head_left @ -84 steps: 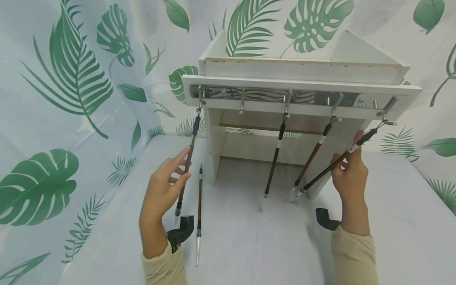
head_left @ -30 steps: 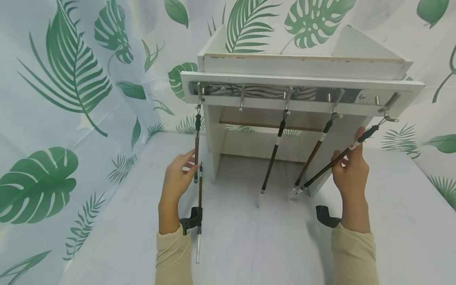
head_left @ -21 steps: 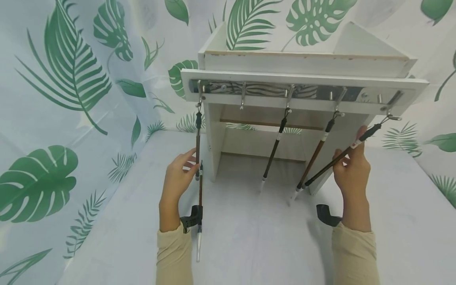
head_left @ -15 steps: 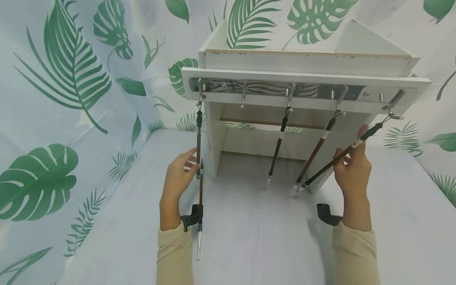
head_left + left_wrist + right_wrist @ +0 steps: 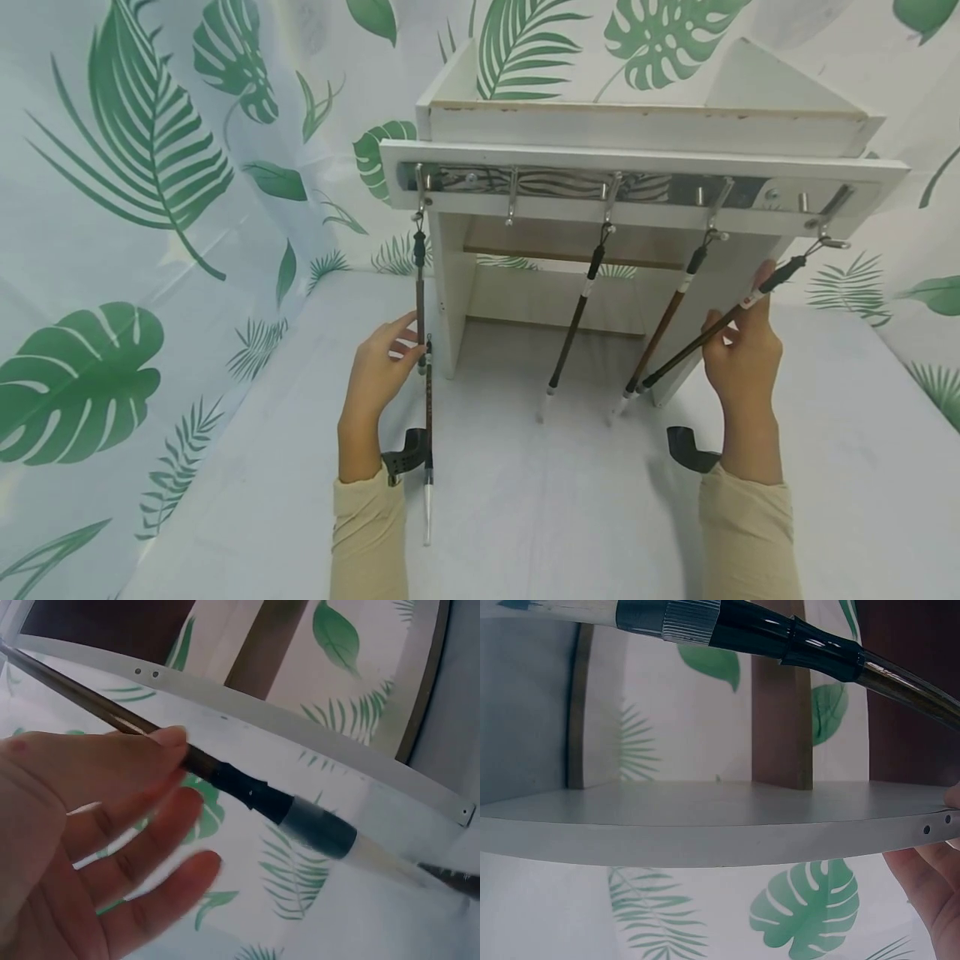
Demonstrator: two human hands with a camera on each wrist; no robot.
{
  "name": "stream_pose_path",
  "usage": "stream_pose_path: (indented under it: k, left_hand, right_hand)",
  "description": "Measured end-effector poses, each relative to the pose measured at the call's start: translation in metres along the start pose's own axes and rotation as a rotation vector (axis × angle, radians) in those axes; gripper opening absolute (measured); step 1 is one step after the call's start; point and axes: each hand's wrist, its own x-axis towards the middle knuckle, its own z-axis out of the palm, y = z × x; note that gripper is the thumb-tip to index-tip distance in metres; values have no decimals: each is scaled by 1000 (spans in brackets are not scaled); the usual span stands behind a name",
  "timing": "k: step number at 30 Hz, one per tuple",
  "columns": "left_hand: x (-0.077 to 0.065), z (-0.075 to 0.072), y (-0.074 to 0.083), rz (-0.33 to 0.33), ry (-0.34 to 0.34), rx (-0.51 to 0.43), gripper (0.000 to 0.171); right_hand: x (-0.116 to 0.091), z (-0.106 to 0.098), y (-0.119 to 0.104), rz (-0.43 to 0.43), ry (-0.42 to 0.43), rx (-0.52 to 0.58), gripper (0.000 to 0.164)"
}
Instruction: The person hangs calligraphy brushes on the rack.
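Observation:
My left hand (image 5: 378, 367) pinches the brown handle of a calligraphy brush (image 5: 420, 287) between thumb and finger. Its loop hangs from the leftmost hook; in the left wrist view its black collar and pale bristles (image 5: 386, 855) point lower right. My right hand (image 5: 741, 367) grips the front edge of the white shelf's right side panel (image 5: 727, 844), thumb on one face, fingers on the other. A dark brush (image 5: 690, 346) on the rightmost hook slants in front of that hand. Two more brushes, one dark (image 5: 573, 329) and one brown-handled (image 5: 663, 325), hang between.
A metal hook rail (image 5: 555, 182) runs along the shelf's front board (image 5: 645, 156); its second hook from the left (image 5: 512, 200) bears no brush. Another brush (image 5: 428, 417) lies on the pale tabletop (image 5: 525, 517) beside my left wrist. A leaf-patterned cloth (image 5: 300, 50) stands behind.
My left hand has shifted right with its brush, which has gone from slanted to nearly upright, then stayed almost still. The middle brush sways slightly. My right hand keeps its place on the panel.

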Motion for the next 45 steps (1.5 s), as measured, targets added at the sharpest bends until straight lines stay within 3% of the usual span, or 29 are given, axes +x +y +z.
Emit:
stream_pose_path:
  k: [6,10,20,25,33,40,45]
  left_hand:
    - [2,5,-7,-139,-198,44,59]
    - [2,12,-13,-191,-320,76,62]
    - [3,33,-27,-359,-461,95,77]
    - [2,46,-29,-410,-484,118,87]
    - [0,61,-22,-420,-427,135,96]
    - [-1,55,-20,-480,-448,82,101]
    - [-1,48,-23,-480,-498,81,102]
  right_hand:
    - [0,0,-1,7,2,0,72]
    - [0,-1,-3,16,-5,-2,71]
    - [1,-1,-1,-2,-12,-8,71]
    - [1,0,1,6,-11,-6,71]
    - [1,-1,-3,24,-16,11,71]
    - [1,0,-2,38,-13,15,70]
    - [1,0,-1,41,-9,19,70]
